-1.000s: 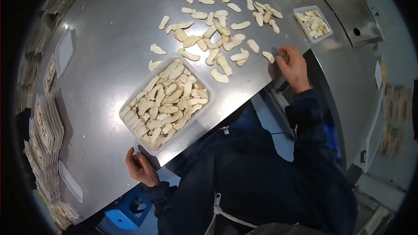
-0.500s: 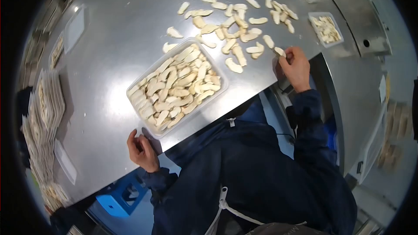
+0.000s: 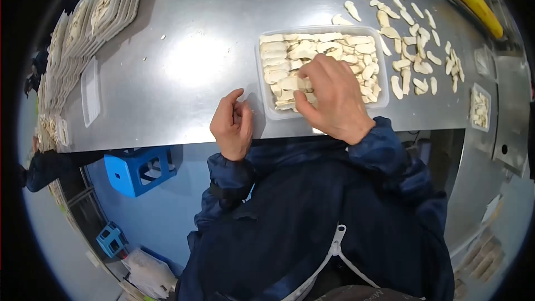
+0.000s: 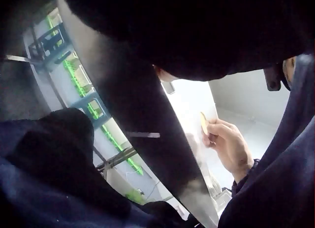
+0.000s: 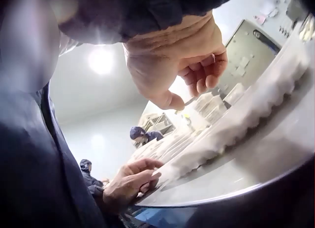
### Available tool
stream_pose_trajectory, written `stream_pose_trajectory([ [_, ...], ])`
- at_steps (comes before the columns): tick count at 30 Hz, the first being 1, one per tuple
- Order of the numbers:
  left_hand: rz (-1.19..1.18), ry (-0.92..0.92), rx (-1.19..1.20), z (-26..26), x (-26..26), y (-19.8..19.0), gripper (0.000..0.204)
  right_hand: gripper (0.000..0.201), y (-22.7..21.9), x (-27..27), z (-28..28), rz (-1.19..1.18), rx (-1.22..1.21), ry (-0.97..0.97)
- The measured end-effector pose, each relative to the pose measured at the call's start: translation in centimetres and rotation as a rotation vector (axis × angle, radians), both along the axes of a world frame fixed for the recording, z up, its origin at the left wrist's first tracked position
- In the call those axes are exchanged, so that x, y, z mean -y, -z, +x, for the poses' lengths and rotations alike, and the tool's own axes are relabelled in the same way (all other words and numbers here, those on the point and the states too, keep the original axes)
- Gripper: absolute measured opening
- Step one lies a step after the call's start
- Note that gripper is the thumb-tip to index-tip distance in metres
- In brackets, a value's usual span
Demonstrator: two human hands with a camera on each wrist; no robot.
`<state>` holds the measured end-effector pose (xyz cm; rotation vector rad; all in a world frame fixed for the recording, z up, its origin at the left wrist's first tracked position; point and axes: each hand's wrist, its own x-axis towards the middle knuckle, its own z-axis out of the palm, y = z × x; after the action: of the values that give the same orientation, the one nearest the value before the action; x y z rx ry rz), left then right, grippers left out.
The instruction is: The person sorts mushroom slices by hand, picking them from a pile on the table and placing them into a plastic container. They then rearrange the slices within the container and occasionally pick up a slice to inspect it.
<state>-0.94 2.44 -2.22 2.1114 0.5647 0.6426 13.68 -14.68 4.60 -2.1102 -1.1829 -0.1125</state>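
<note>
Apparently, arranging slices in the tub (image 3: 271, 113) is the step: over it, the right hand (image 3: 336, 99) pinches 1 pale slice (image 4: 204, 123); the left hand (image 3: 231, 125), loosely curled alongside, holds nothing. Next likely calls for careful alignment, then release.

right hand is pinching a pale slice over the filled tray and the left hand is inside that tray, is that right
Not the left hand: the head view shows it outside the filled tray, beside it. The right hand is indeed pinching a pale slice over the tray.
</note>
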Motion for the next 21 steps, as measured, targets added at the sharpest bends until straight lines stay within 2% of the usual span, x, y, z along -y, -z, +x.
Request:
stream_pose_trajectory([
  [4,0.082,-0.002,0.020,0.2,0.0,-0.2,0.024,0.024,0.8,-1.6,-0.5,-0.056,0.026,-0.022],
  [13,0.099,-0.008,0.015,0.4,0.0,-0.3,0.024,0.025,1.0,-2.2,-0.3,-0.104,0.039,-0.046],
  [21,0.011,-0.028,0.019,0.1,0.1,-0.3,0.025,0.028,0.5,-1.6,0.0,-0.075,0.019,-0.029],
])
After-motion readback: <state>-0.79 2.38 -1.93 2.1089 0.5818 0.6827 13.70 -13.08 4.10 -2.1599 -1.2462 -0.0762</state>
